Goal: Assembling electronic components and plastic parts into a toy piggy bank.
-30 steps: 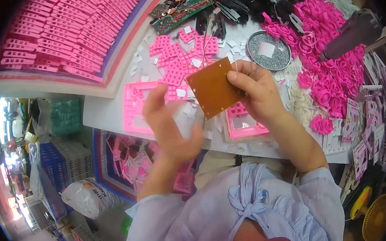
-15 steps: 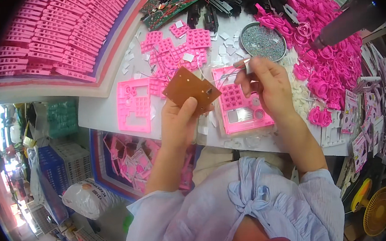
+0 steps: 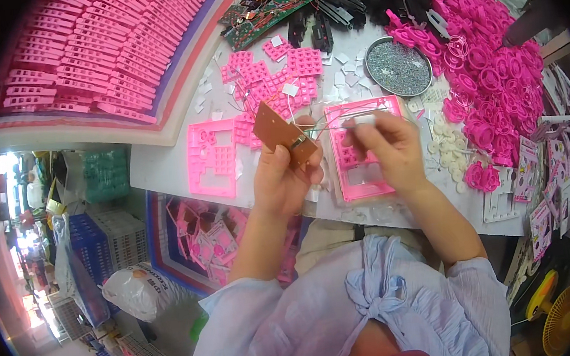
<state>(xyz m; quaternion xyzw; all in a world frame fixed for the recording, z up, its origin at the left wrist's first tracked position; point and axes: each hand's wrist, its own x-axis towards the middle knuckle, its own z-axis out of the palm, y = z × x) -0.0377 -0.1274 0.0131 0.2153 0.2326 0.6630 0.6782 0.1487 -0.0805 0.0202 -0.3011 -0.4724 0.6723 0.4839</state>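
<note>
My left hand (image 3: 278, 182) grips a brown circuit board (image 3: 274, 128) by its lower end, thumb on its face. The board stands tilted above the table. Thin wires (image 3: 324, 126) run from it toward my right hand (image 3: 398, 151), which is closed in a pinch. A small whitish piece (image 3: 364, 120) shows at those fingertips; its kind is unclear. Under my right hand lies a pink plastic casing (image 3: 367, 190) with a grid of square holes, partly covered by the hand. Another pink casing (image 3: 197, 175) lies flat left of my left hand.
Pink grid pieces (image 3: 303, 61) and white squares lie beyond the board. A round tray of small metal parts (image 3: 398, 66) sits near a heap of magenta parts (image 3: 494, 85). Green circuit boards (image 3: 268, 20) lie at the back; stacked pink parts (image 3: 98, 52) fill the upper left.
The board has turned more upright and edge-on. My right hand has come down, and the whitish piece now shows at its fingertips. The whole view has shifted slightly.
</note>
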